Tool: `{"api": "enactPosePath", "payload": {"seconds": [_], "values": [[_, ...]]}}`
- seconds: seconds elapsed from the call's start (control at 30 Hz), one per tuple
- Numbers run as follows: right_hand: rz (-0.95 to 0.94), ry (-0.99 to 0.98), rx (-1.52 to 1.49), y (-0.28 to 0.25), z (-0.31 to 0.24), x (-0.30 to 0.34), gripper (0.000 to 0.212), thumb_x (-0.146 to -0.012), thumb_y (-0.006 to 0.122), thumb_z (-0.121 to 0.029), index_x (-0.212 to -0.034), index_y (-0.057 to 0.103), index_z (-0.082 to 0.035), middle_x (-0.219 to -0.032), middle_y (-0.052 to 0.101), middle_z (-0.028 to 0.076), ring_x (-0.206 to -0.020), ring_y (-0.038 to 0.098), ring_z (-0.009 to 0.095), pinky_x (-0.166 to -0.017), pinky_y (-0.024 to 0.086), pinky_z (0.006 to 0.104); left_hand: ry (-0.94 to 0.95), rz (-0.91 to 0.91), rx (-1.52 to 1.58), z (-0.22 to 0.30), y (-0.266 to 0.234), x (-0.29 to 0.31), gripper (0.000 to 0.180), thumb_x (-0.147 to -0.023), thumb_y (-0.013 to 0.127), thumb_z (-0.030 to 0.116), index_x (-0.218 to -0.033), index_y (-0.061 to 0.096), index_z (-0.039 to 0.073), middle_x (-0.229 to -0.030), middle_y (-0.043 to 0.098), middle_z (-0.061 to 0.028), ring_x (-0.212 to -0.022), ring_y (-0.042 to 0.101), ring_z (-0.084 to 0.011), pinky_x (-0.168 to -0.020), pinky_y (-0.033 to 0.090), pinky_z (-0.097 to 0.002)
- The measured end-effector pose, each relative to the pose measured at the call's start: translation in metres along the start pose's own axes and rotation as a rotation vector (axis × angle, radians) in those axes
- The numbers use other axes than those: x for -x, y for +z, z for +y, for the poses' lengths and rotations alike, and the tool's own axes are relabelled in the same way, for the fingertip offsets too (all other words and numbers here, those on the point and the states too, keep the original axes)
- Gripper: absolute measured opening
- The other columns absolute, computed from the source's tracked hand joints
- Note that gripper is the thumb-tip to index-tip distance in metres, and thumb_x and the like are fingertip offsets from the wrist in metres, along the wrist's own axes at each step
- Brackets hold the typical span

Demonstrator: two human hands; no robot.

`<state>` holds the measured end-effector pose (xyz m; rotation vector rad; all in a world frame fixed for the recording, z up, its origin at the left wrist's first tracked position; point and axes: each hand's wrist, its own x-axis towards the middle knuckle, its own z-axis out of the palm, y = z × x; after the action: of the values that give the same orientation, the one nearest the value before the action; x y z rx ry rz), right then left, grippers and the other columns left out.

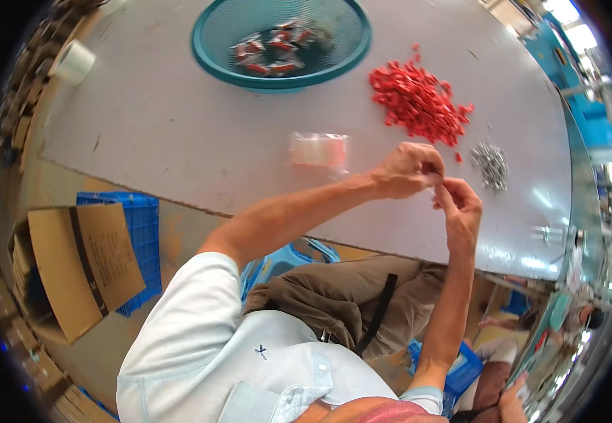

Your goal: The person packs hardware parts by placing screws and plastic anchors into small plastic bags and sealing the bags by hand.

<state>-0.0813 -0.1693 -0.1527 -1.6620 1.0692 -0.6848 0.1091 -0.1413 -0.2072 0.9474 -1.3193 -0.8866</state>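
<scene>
Both hands meet over the table near its front edge, fingertips together. My left hand (408, 171) is closed in a pinch, and my right hand (463, 204) pinches from the other side. What sits between the fingers is too small and covered to name; a pale speck shows there. Just beyond them lies a heap of small red plastic pieces (418, 102). To the right of the hands is a little pile of small silvery metal parts (490, 167). A stack of clear plastic bags (318, 150) with a reddish end lies left of my left hand.
A teal mesh basket (211, 67) at the far side holds several clear packets with red pieces (281, 44). A roll of clear tape (75, 63) stands at the table's far left. Below left are a cardboard box (84, 268) and a blue crate (140, 240). Another person sits at lower right.
</scene>
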Motion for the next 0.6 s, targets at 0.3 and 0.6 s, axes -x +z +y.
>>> {"api": "enactPosePath", "payload": {"seconds": [0.3,0.6], "values": [[0.189,-0.519,-0.056,0.048,-0.11,-0.027,0.014,-0.103,0.067,-0.005,-0.113,0.074,0.001,-0.088,0.072,0.006,-0.072,0.064,0.011,-0.065,0.053,0.0259,-0.198,0.338,0.2,-0.004,-0.007,0.002,0.01,-0.094,0.073,0.011,-0.095,0.074,0.001,-0.085,0.07,-0.0044,-0.077,0.066,-0.0125,-0.071,0.054,-0.0329],[-0.136,-0.652,0.326,0.139,-0.117,-0.118,0.022,-0.096,0.07,-0.012,-0.113,0.076,0.0,-0.083,0.074,0.007,-0.065,0.067,0.01,-0.064,0.056,0.0277,0.408,-0.302,-0.353,0.004,0.004,0.038,0.005,-0.079,0.07,0.01,-0.084,0.069,0.01,-0.077,0.069,-0.0073,-0.074,0.069,-0.0322,-0.065,0.054,-0.0453]]}}
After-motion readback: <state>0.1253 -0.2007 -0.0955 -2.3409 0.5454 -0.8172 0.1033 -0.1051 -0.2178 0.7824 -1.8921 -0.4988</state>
